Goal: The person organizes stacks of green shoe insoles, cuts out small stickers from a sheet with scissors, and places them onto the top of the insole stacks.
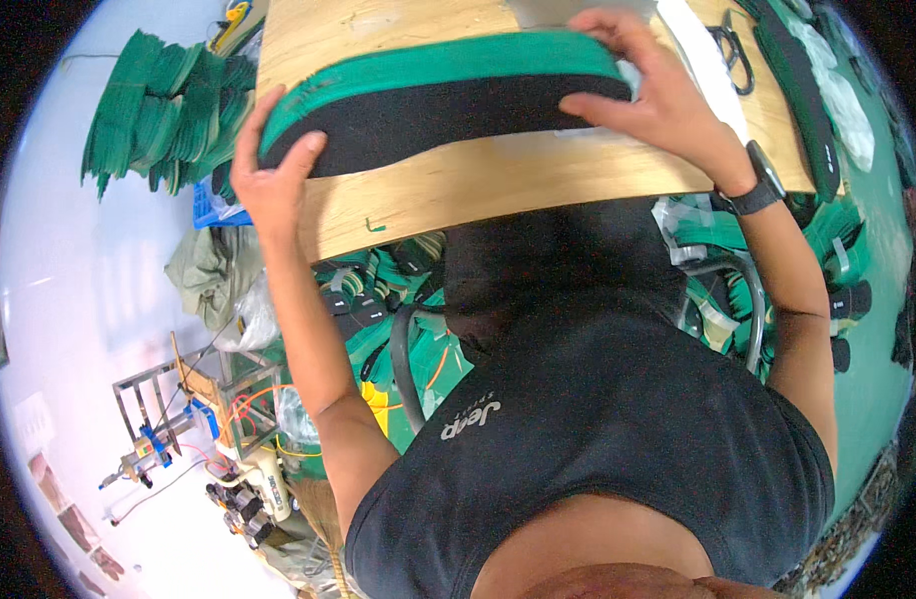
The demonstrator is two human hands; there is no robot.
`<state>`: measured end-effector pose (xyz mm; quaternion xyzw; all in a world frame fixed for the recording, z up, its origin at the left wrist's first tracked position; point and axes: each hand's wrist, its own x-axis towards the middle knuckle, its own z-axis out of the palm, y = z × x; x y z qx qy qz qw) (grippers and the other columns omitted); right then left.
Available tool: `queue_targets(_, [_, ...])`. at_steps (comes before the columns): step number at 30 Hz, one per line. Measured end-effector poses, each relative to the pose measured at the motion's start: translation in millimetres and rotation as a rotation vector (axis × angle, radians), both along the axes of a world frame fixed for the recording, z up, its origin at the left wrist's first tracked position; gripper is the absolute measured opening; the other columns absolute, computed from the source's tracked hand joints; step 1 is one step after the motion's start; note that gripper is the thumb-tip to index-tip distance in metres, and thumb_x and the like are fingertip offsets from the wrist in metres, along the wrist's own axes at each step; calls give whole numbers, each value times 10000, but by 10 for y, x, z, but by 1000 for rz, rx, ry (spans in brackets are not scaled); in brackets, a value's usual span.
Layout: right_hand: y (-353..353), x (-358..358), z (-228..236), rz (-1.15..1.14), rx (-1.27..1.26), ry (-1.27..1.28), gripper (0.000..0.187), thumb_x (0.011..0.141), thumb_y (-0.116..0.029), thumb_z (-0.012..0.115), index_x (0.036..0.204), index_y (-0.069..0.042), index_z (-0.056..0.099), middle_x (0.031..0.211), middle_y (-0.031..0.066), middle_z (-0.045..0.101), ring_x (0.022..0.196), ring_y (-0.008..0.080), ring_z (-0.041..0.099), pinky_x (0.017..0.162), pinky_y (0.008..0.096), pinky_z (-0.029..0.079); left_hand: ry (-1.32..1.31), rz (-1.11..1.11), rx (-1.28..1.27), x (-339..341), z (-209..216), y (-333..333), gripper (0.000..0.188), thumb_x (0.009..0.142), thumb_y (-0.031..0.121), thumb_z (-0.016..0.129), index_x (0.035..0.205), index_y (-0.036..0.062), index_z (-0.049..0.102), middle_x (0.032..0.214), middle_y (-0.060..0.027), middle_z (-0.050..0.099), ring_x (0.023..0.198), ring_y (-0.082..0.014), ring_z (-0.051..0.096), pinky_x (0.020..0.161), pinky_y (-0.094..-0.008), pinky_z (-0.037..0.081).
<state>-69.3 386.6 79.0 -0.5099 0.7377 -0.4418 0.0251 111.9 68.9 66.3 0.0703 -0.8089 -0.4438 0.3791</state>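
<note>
A long, curved stack of green and black insoles (448, 112) lies over the wooden table, green along its far side and black along its near side. At its left end my left hand (273, 165) is closed round it, thumb on the black side and fingers along the edge. My right hand (642, 90) grips the right end, thumb on the black side, fingers reaching over the green part; they are slightly blurred. A watch (762, 180) is on my right wrist. A small green scrap (375, 226) rests near the table's front edge.
Black-handled scissors (734, 60) and a white sheet (702, 60) lie on the wooden table (418, 212) at the right. Another dark insole stack (802, 110) runs along its right edge. Green piles (168, 110) stand at far left. Bundles (378, 299) lie below the table, beside a chair's armrest (403, 354).
</note>
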Motion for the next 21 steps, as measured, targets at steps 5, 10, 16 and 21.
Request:
queue_targets(5, [452, -50, 66, -124, -247, -429, 462, 757, -71, 765, 1143, -43, 513, 1033, 23, 569, 970, 118, 541, 840, 264, 461, -77, -87, 130, -448, 256, 380, 475, 705, 131, 782, 1142, 17, 636, 1073, -86, 639, 971, -150, 587, 877, -273, 461])
queue_targets(10, [620, -220, -225, -321, -49, -339, 345, 843, -192, 694, 1132, -23, 612, 988, 24, 631, 922, 93, 574, 836, 224, 451, -214, -234, 235, -818, -45, 391, 400, 748, 136, 774, 1103, 3, 644, 972, -91, 658, 860, -132, 611, 787, -234, 486])
queue_targets(16, [513, -327, -302, -392, 10, -431, 476, 782, -410, 728, 978, 20, 673, 777, 17, 621, 711, 96, 546, 649, 222, 429, -394, -303, 628, -906, -207, 366, 481, 758, 211, 771, 1115, -62, 601, 1025, -132, 639, 928, -186, 607, 797, -280, 487])
queue_targets(21, [630, -462, -387, -481, 114, 34, 521, 832, -385, 689, 1188, -19, 586, 1053, 119, 626, 946, 151, 596, 772, 275, 489, -446, -267, 249, -951, -355, 111, 596, 814, 325, 705, 1249, -34, 515, 1209, -169, 554, 1046, -221, 557, 861, -314, 457])
